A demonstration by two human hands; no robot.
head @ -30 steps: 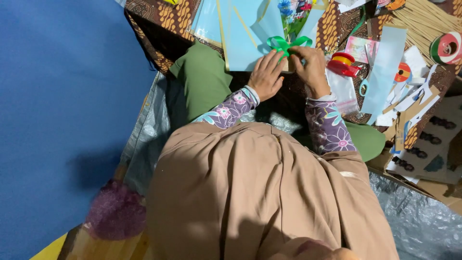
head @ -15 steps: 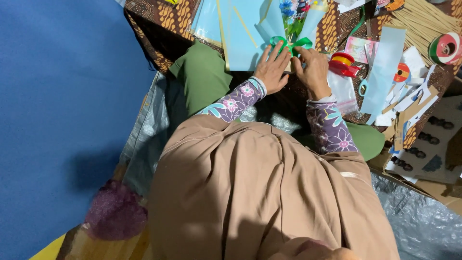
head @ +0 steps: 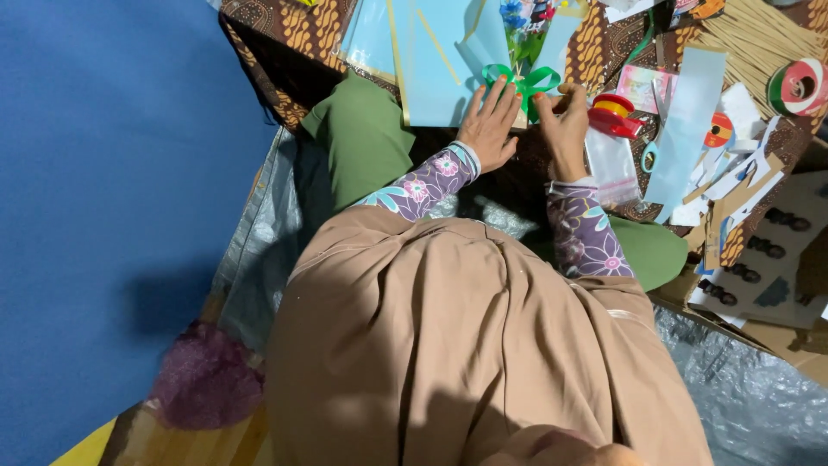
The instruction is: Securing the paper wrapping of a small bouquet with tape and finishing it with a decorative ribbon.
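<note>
A green ribbon bow (head: pixel 520 82) already sits tied around the pale blue paper-wrapped bouquet (head: pixel 448 60), so the wrapping looks mostly done and only the bow's trimming seems left. The left hand (head: pixel 490 125) lies flat and released on the wrap just beside the bow, while the right hand (head: pixel 565 121) pinches a ribbon tail. Since a moment ago the left fingers have spread wider, and a red tape dispenser (head: pixel 614 116) lies just right of the right fingers.

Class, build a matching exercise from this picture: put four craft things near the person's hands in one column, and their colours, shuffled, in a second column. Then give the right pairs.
Things:
1. ribbon bow
2. wrapping paper
3. tape dispenser
4. bundle of sticks

Colours:
A. red and yellow
B. straw
C. green
D. light blue

Pairs: 1-C, 2-D, 3-A, 4-B
</note>
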